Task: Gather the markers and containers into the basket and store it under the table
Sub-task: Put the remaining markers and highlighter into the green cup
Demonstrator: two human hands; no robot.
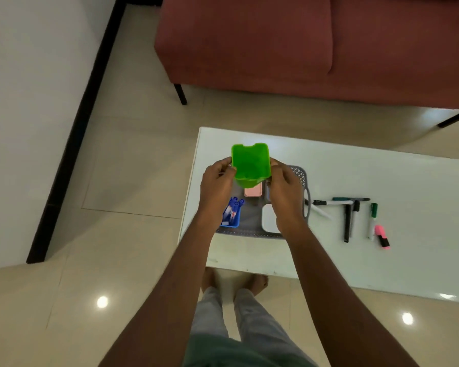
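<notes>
I hold an empty green container (251, 164) with both hands above the grey basket (301, 178) on the white table (355, 176). My left hand (216, 181) grips its left side, my right hand (285, 189) its right side. Inside the basket sit a blue container (232, 217) with blue markers, a pink container (252, 192) and a white container (268, 218). Right of the basket, several markers (347, 218) lie loose on the table, among them a green-capped one (373, 218) and a pink highlighter (382, 236).
A red sofa (302, 43) stands behind the table on black legs. A white wall with a black skirting (72, 144) runs along the left. My feet (233, 283) stand on the tiled floor at the table's near edge.
</notes>
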